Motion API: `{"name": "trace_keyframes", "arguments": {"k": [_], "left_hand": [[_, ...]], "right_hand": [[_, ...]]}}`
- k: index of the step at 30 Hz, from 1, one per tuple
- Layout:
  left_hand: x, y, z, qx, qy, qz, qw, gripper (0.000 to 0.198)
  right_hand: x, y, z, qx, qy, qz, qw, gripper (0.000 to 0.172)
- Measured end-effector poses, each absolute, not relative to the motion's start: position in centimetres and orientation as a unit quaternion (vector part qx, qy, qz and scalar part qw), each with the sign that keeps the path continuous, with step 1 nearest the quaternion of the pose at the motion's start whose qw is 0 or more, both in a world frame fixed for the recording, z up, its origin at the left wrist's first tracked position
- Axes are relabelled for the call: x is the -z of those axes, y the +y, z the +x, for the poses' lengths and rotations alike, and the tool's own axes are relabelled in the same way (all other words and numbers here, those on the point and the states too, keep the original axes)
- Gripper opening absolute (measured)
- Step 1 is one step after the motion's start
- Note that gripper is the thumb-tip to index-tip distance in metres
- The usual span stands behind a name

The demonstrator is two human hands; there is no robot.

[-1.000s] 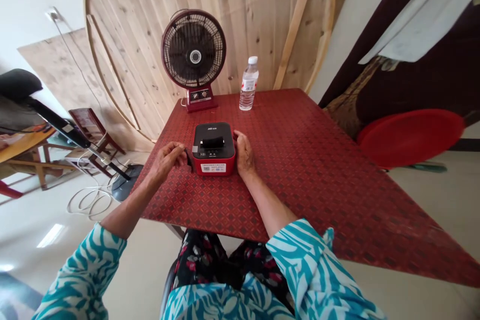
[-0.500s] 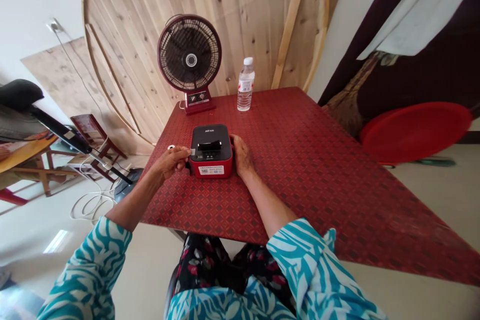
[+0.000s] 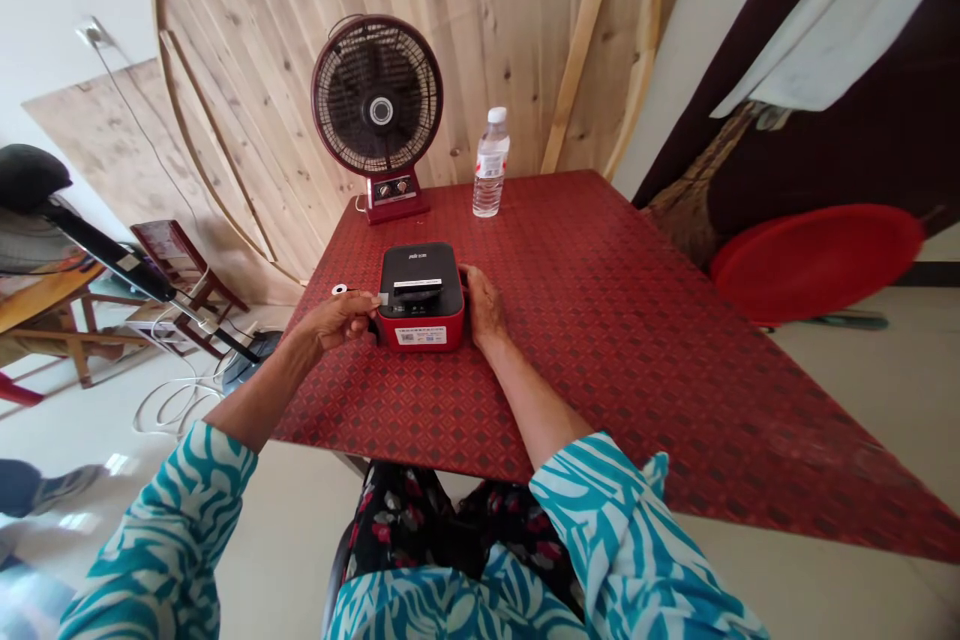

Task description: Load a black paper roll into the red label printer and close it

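A small red-and-black printer (image 3: 418, 265) sits on the table, with a printed white sticker (image 3: 420, 336) on its front. From the slot in its top a narrow white paper strip (image 3: 418, 284) shows. My left hand (image 3: 339, 318) is closed in a pinch at the printer's left edge, on a small pale slip (image 3: 384, 300) that overlaps the lid. Against the right side of the printer, my right hand (image 3: 484, 308) steadies it, fingers curled along the wall and partly hidden. Just behind my left hand lies a small white paper roll (image 3: 340, 290).
On the red patterned table (image 3: 600, 350) a fan (image 3: 379, 110) and a water bottle (image 3: 490, 165) stand at the back, before a round wooden board (image 3: 480, 30). Cables (image 3: 169, 405) and a chair (image 3: 184, 265) are at left. A person's leg (image 3: 45, 490) shows at lower left.
A white paper strip now shows at the printer's slot, where only a dark glossy piece was before. Both hands keep their places. A leg has come into view at lower left.
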State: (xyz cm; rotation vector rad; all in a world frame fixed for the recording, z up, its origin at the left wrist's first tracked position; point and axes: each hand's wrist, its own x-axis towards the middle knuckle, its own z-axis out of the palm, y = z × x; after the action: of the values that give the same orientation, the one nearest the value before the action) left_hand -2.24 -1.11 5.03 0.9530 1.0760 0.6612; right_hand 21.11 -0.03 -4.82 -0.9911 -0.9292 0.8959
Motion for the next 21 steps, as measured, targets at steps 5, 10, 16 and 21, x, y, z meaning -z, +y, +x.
{"name": "trace_keyframes", "arguments": {"k": [5, 10, 16, 21], "left_hand": [[-4.8, -0.9, -1.4, -0.292, 0.491, 0.341, 0.747, 0.018], [-5.2, -0.9, -0.8, -0.293, 0.515, 0.316, 0.742, 0.017], [-5.5, -1.3, -0.8, -0.303, 0.531, 0.327, 0.72, 0.019], [-5.4, -1.6, -0.5, -0.323, 0.537, 0.335, 0.703, 0.023]], "right_hand": [[4.8, -0.1, 21.2, -0.382, -0.433, -0.451, 0.68, 0.052], [4.7, -0.2, 21.2, -0.367, -0.436, -0.455, 0.684, 0.051], [5.2, -0.2, 20.9, -0.382, -0.423, -0.441, 0.693, 0.05], [5.6, 0.4, 20.8, -0.395, -0.409, -0.434, 0.698, 0.054]]}}
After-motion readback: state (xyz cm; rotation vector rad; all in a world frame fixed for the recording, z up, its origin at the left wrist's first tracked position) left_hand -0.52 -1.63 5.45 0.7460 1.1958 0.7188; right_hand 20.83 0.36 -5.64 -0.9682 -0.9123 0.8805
